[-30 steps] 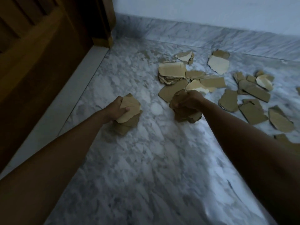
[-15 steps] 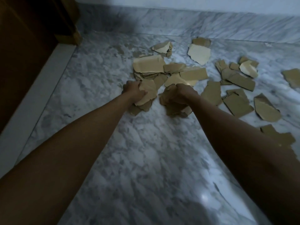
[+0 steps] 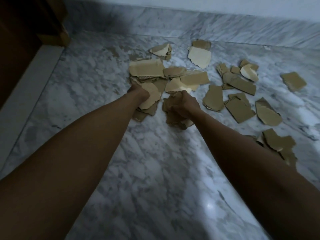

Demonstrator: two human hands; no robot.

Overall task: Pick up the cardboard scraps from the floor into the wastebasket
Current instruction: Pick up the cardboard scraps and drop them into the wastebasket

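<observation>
On the marble floor (image 3: pixel 155 170), left hand (image 3: pixel 140 94) and right hand (image 3: pixel 183 105) each clench cardboard scraps (image 3: pixel 239 108); many remain, wastebasket unseen.

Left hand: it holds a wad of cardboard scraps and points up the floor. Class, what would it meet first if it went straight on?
Probably the large flat cardboard piece just beyond the left hand, atop a small heap of scraps; depth is hard to judge.
</observation>
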